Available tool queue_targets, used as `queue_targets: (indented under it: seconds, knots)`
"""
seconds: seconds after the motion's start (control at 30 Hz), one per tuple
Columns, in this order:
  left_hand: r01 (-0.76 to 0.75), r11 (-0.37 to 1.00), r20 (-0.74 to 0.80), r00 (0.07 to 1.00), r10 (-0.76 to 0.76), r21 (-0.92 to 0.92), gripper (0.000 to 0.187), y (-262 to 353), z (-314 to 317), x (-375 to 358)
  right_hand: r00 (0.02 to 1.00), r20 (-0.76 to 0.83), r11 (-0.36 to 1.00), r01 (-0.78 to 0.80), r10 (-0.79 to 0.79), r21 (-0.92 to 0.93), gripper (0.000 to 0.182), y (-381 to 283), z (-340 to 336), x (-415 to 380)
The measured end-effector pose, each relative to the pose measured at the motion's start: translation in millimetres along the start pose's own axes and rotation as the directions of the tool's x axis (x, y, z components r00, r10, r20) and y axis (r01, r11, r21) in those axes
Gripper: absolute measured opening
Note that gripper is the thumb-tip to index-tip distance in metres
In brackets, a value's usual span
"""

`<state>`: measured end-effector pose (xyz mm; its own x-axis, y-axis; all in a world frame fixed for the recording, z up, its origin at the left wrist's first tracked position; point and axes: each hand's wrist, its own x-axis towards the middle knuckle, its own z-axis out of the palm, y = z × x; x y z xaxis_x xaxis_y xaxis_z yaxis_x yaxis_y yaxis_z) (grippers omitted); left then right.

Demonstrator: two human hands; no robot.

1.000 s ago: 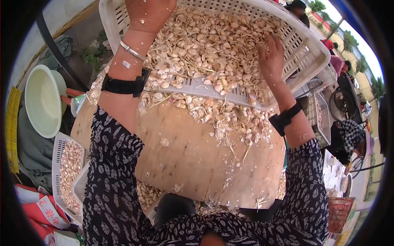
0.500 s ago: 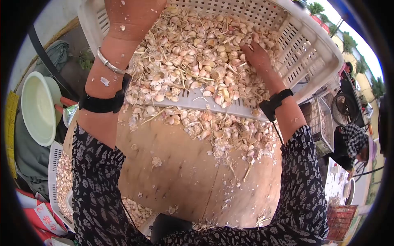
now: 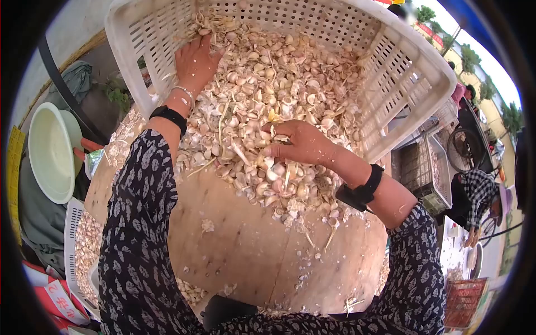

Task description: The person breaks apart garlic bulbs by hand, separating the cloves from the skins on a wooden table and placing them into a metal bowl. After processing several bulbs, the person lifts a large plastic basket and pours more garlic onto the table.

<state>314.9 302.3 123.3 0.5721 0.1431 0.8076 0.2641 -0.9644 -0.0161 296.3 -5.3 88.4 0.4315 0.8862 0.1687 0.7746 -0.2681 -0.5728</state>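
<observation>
A heap of loose garlic cloves [image 3: 262, 78] with papery skins fills a white plastic crate [image 3: 410, 84] and spreads out over its front onto a wooden board [image 3: 234, 240]. My left hand [image 3: 196, 64] rests on the garlic near the crate's left wall, fingers apart. At the front middle of the heap, my right hand [image 3: 301, 142] reaches in from the right. Its thumb and forefinger are apart with cloves between and beneath them; the other fingers are partly hidden. Both wrists wear black bands.
A pale green basin [image 3: 53, 153] stands at the left, above a white basket [image 3: 72, 234] of garlic. More crates [image 3: 427, 167] are at the right. Further right, a person in a checked top [image 3: 477, 192] bends by a white table [image 3: 455, 245]. A red crate [image 3: 463, 301] sits below.
My left hand has come down onto the garlic at the crate's left side. My right hand has moved from the right side toward the front middle. Garlic now covers the crate's front edge.
</observation>
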Motion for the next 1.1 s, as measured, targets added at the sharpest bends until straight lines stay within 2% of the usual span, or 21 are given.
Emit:
queue_targets:
  seconds: [0.03, 0.1, 0.17, 0.2, 0.23, 0.27, 0.33, 0.37, 0.43, 0.5, 0.53, 0.57, 0.67, 0.73, 0.77, 0.83, 0.9, 0.97, 1.0, 1.07, 1.1]
  knots:
    - [0.059, 0.998, 0.100, 0.993, -0.055, -0.038, 0.049, -1.0, 2.2, 3.4, 1.000, 0.010, 1.000, -0.001, 0.001, 0.003, 0.056, 0.4, -5.5, 2.3]
    - [0.008, 1.000, 0.134, 0.991, -0.011, 0.028, 0.050, -5.8, 17.2, -0.6, 0.942, -0.336, 0.990, 0.060, -0.013, 0.129, 0.053, 9.8, -28.5, 16.7]
    - [0.074, 0.997, 0.364, 0.929, -0.058, -0.031, 0.051, 0.3, 22.6, -5.5, 0.819, -0.565, 0.985, -0.163, 0.102, -0.059, 0.051, 51.4, -72.7, 42.9]
    - [-0.020, 0.999, 0.292, 0.956, 0.030, -0.035, 0.055, -2.5, 27.0, -11.5, 0.739, -0.672, 0.880, -0.356, 0.060, -0.313, 0.049, 76.0, -89.9, 53.7]
    - [-0.024, 0.999, 0.295, 0.955, 0.031, -0.026, 0.055, -3.1, 24.7, -14.7, 0.658, -0.752, 0.673, -0.547, -0.021, -0.498, 0.048, 97.5, -94.2, 58.4]
    - [-0.018, 0.996, 0.353, 0.934, 0.047, -0.085, 0.055, -0.5, 18.9, -17.9, 0.656, -0.754, 0.679, -0.544, -0.023, -0.494, 0.048, 105.8, -88.8, 59.3]
    - [0.003, 0.987, 0.380, 0.923, 0.059, -0.161, 0.056, 6.0, 8.4, -29.1, 0.580, -0.796, 0.526, -0.737, 0.172, -0.424, 0.050, 120.2, -75.4, 68.8]
    - [0.004, 0.989, 0.376, 0.925, 0.054, -0.151, 0.056, 10.6, 1.9, -32.2, 0.582, -0.796, 0.534, -0.732, 0.167, -0.423, 0.050, 135.4, -64.9, 71.3]
    - [0.140, 0.974, 0.588, 0.809, -0.008, -0.179, 0.071, 22.7, -10.0, -36.3, 0.766, -0.632, 0.665, -0.531, 0.113, -0.525, 0.067, 160.4, -48.1, 69.3]
    - [0.168, 0.959, 0.619, 0.785, 0.008, -0.226, 0.073, 30.8, -9.7, -47.1, 0.728, -0.652, 0.698, -0.580, 0.212, -0.420, 0.064, 108.9, -40.6, 59.5]
    - [0.203, 0.940, 0.646, 0.763, 0.024, -0.275, 0.075, 37.3, -12.5, -51.1, 0.792, -0.575, 0.751, -0.504, 0.205, -0.427, 0.064, 104.0, -38.4, 56.7]
    - [0.224, 0.930, 0.761, 0.644, 0.083, -0.291, 0.077, 46.0, -24.0, -52.5, 0.848, -0.493, 0.801, -0.427, 0.193, -0.420, 0.063, 94.7, -34.7, 53.3]
    - [0.215, 0.919, 0.737, 0.667, 0.109, -0.330, 0.074, 66.7, -44.0, -71.0, 0.855, -0.465, 0.860, -0.402, 0.229, -0.316, 0.061, 75.9, -13.2, 40.6]
    - [0.301, 0.793, 0.734, 0.630, 0.252, -0.530, 0.067, 65.2, -59.2, -77.6, 0.880, -0.417, 0.901, -0.354, 0.230, -0.251, 0.060, 59.1, -5.8, 30.7]
    - [0.295, 0.799, 0.739, 0.625, 0.254, -0.524, 0.067, 63.6, -65.2, -82.6, 0.877, -0.420, 0.904, -0.355, 0.234, -0.240, 0.060, 48.8, -2.6, 23.8]
    - [0.124, 0.809, 0.701, 0.585, 0.408, -0.574, 0.062, 59.6, -73.5, -91.5, 0.927, -0.314, 0.951, -0.266, 0.207, -0.159, 0.060, 33.0, 3.5, 12.0]
    - [0.047, 0.787, 0.639, 0.614, 0.463, -0.615, 0.060, 50.7, -84.1, -92.2, 0.959, -0.282, 0.965, -0.069, -0.005, -0.253, 0.055, 16.1, 10.9, -6.5]
    - [-0.016, 0.795, 0.775, 0.213, 0.595, -0.606, 0.057, 49.9, -120.6, -54.7, 0.994, -0.107, 0.996, 0.038, -0.030, 0.075, 0.046, -7.5, 7.3, -16.3]
    - [0.192, 0.838, 0.859, 0.157, 0.488, -0.511, 0.053, 49.8, -129.2, -35.0, 0.994, -0.109, 0.996, 0.040, -0.032, 0.077, 0.046, -5.9, 3.3, -12.9]
    - [0.288, 0.895, 0.848, 0.505, 0.161, -0.341, 0.049, 52.6, -111.3, 0.2, 0.894, -0.430, 0.991, 0.091, -0.125, -0.097, 0.039, 6.7, -10.5, -1.3]
    - [0.065, 0.916, 0.580, 0.791, 0.194, -0.396, 0.049, 48.7, -84.8, 9.6, 0.842, -0.539, 0.996, 0.026, 0.023, 0.083, 0.033, 18.4, -28.7, 13.3]
